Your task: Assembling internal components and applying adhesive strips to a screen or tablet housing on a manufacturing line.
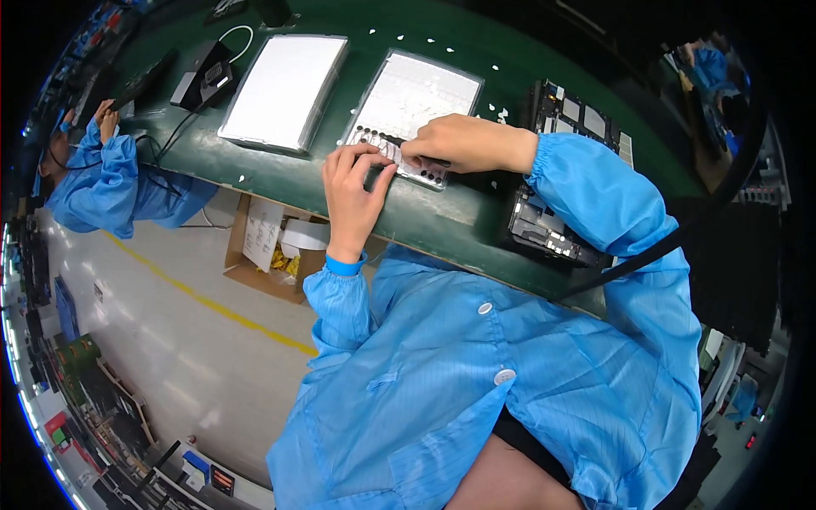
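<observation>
At the near edge of the dark green desk (289, 183) we rest both hands on a clear plastic parts tray (414, 102): left hand (353, 200) fingers spread, right hand (455, 143) fingers pressed together over its dark round pieces (374, 136).

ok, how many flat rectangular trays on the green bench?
2. A plain white tray lies at the left, untouched. A gridded tray lies to its right, with the left hand and right hand on its near edge. The hands may hide more.
</observation>
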The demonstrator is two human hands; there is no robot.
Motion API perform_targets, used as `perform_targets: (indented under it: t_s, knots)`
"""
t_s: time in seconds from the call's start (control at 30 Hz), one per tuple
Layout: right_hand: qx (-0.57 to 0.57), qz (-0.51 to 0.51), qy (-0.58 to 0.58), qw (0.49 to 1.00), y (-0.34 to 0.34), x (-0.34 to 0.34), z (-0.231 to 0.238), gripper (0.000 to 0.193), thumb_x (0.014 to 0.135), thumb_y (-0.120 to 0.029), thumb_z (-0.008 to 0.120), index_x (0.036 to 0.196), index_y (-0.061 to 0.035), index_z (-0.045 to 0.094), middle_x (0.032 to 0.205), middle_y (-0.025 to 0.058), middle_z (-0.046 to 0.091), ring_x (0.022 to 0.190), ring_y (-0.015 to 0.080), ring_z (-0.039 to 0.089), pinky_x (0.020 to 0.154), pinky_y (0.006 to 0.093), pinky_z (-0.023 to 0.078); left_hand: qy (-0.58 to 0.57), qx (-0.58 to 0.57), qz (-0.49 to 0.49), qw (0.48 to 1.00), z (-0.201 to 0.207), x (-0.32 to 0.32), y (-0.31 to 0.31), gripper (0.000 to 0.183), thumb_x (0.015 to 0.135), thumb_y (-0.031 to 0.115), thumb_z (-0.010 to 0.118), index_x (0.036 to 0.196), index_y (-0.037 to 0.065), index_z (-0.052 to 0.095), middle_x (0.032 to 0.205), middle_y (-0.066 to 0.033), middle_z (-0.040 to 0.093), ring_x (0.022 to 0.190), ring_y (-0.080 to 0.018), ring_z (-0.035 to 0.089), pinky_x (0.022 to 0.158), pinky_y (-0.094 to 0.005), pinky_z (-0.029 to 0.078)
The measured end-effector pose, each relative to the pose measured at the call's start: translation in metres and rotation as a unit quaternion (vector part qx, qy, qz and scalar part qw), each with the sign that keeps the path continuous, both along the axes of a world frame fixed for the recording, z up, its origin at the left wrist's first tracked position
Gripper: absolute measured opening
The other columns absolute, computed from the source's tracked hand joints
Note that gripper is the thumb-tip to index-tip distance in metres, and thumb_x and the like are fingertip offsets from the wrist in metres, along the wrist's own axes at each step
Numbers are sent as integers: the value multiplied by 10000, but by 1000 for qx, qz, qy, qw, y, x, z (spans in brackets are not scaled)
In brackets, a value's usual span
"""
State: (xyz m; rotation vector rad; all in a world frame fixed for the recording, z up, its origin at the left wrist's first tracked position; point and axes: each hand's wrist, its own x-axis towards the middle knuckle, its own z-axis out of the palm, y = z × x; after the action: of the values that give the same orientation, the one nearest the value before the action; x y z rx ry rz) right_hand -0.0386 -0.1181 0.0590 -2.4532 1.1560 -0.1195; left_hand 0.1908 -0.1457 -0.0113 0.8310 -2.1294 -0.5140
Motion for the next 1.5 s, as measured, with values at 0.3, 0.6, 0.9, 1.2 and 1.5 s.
perform_targets:
  t_s: [0.3,0.6,0.9,1.2,1.5]
  knots:
    - [-33,-75,-134,988,0,-11,8,194,892,-75,662,991,-88,495,867,107,591,850,344,601,726,455,461,122,214,-49,968,22,-23,-1,94,903,115,710,969,49,720,904,-22,714,824,-155,615,775,-296,452]
    - [-129,-88,-204,967,-3,-16,3,218,883,-100,675,977,-69,481,873,105,583,841,334,587,725,442,460,153,339,-104,922,22,-38,-14,102,885,53,732,965,-1,700,824,-18,690,702,-55,553,640,-225,431]
    - [-106,-89,-217,966,-5,-25,-2,215,893,-82,660,986,-76,466,859,111,588,832,348,597,695,452,451,42,233,-117,965,34,-45,-19,117,873,10,718,971,-10,658,785,-54,663,664,-95,560,609,-259,438]
    - [-81,-137,-199,967,-11,-46,6,224,875,-14,630,999,-79,455,831,138,607,807,357,615,662,467,436,-107,147,-80,980,39,-50,-28,104,915,34,659,1014,4,652,767,-72,671,629,-195,590,627,-319,467]
    - [-232,-183,-136,946,16,-78,57,243,873,-65,668,1025,-101,482,835,116,627,810,341,652,657,459,467,63,141,-138,978,92,-117,-29,168,847,73,786,976,-24,737,841,-27,731,645,-56,505,601,-228,429]
